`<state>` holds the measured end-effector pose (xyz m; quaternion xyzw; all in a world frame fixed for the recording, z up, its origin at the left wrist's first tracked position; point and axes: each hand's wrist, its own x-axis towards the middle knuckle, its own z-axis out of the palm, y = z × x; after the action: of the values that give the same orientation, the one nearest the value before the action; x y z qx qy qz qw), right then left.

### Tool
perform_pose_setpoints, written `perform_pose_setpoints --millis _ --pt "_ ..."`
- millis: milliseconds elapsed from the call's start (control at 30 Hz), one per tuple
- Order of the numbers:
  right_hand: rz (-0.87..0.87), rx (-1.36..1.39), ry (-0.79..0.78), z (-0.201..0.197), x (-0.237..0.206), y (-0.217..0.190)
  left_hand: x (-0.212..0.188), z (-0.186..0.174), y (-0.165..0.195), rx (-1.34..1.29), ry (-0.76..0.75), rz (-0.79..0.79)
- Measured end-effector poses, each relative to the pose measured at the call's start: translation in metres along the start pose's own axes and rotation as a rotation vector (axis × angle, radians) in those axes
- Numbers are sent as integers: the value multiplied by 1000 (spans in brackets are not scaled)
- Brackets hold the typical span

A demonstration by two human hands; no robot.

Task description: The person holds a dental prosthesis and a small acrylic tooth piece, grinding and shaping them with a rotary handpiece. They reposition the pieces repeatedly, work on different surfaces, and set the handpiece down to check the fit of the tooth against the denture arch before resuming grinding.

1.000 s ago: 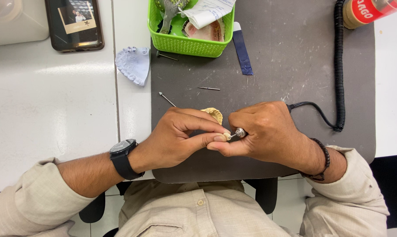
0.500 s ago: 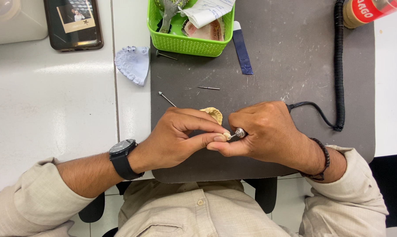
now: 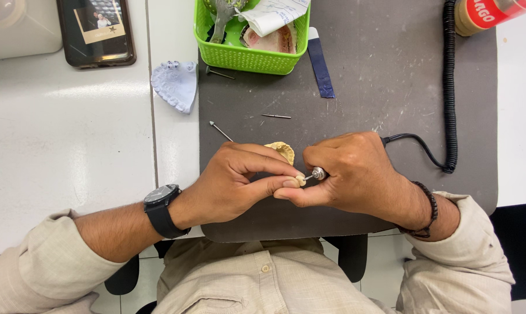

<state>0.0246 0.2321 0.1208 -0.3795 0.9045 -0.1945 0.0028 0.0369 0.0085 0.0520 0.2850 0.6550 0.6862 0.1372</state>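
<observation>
Basically, both hands work over grey mat (image 3: pixel 391 87) on white bench: left hand (image 3: pixel 234 183) pinches cream piece (image 3: pixel 300 180), right hand (image 3: pixel 350 174) grips rotary tool (image 3: pixel 317 173).

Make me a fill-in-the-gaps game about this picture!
1. The basket at the top of the mat is bright ____.
2. The left hand wears a black ____ on its wrist.
3. The right hand holds a small tool joined to a coiled black ____.

Missing words: green; watch; cable

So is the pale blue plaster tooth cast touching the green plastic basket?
Apart. The head view shows white tabletop between the pale blue plaster tooth cast and the green plastic basket.
</observation>
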Motion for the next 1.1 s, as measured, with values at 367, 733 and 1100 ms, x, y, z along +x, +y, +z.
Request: perform_pose_setpoints --millis 367,733,1100 --pt "13 -3 -28 4 -2 2 -1 2 -3 -36 24 15" --pt "2 -35 -11 0 -1 3 0 2 1 24 35 42" --pt "13 -14 -33 2 -2 3 0 1 -1 0 33 66"
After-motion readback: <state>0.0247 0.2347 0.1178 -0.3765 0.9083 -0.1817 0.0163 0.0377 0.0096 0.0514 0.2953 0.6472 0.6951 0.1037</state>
